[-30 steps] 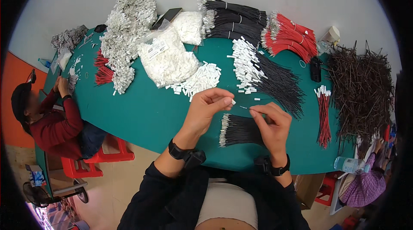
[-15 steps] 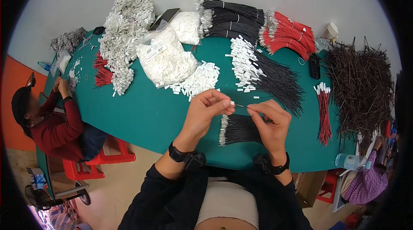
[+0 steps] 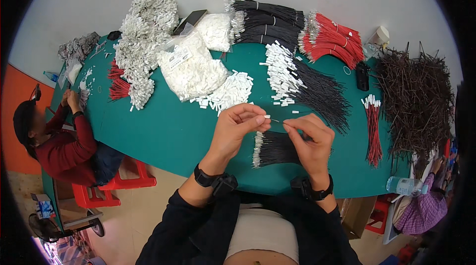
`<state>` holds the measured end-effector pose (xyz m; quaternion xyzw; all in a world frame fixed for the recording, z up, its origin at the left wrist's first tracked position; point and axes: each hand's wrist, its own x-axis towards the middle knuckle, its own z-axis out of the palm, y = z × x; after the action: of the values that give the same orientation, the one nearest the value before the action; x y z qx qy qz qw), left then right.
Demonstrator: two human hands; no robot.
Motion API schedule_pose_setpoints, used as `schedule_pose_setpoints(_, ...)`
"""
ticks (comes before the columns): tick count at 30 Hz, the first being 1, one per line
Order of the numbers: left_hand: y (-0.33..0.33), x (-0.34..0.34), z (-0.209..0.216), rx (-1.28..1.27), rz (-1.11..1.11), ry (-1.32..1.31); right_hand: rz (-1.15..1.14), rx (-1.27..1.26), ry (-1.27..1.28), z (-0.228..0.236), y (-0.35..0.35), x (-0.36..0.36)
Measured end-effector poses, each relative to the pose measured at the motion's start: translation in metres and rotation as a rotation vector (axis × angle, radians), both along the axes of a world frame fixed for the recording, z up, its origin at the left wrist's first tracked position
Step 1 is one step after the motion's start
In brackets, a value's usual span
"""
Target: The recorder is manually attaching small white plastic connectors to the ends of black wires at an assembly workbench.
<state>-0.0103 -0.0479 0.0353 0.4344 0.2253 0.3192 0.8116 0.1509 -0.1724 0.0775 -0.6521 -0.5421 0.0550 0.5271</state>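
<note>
Between the thumb and forefinger of my left hand (image 3: 239, 124) is a small white plastic connector housing (image 3: 267, 116), its end poking out past the fingertips. Facing it, my right hand (image 3: 313, 138) pinches a thin wire, mostly hidden by the fingers; its slim end (image 3: 275, 120) points left, close to the housing. I cannot tell whether the two touch. Below my hands lies a bundle of black wires (image 3: 278, 149) with pale tips, partly covered by my right hand. Beyond them are loose white housings (image 3: 234, 91) and a pile of black wires (image 3: 322, 91) fitted with white housings (image 3: 282, 69).
The green table (image 3: 163, 136) carries a bag of white housings (image 3: 191, 69), a white connector heap (image 3: 141, 32), black bundles (image 3: 270, 20), red bundles (image 3: 332, 39), a dark red wire bunch (image 3: 373, 131) and a brown wire heap (image 3: 414, 101). A co-worker (image 3: 59, 141) sits at left.
My right hand has shifted very slightly left and up, and the wire end with it. My left hand keeps its hold on the housing, almost still.
</note>
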Motion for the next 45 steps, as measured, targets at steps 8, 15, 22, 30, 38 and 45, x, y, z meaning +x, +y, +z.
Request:
schedule_pose_setpoints(8,-0.001,0.001,-0.001,0.133,0.033,0.034,-0.003,-0.003,-0.017,0.000,0.000,0.001)
schedule_pose_setpoints(15,-0.001,-0.002,0.000,0.140,0.026,0.086,0.015,-0.022,-0.017,-0.001,0.001,0.002)
schedule_pose_setpoints(22,-0.001,-0.003,0.003,0.184,0.006,0.136,0.049,-0.031,-0.023,-0.001,0.003,0.002)
schedule_pose_setpoints(30,-0.003,-0.004,0.005,0.202,-0.021,0.185,0.087,-0.048,0.004,-0.001,0.003,0.004)
schedule_pose_setpoints(38,-0.006,-0.002,0.004,0.263,-0.048,0.230,0.130,-0.054,-0.009,-0.006,0.002,0.008)
schedule_pose_setpoints(45,-0.007,0.000,0.006,0.223,-0.065,0.207,0.129,-0.052,0.006,-0.010,0.001,0.009)
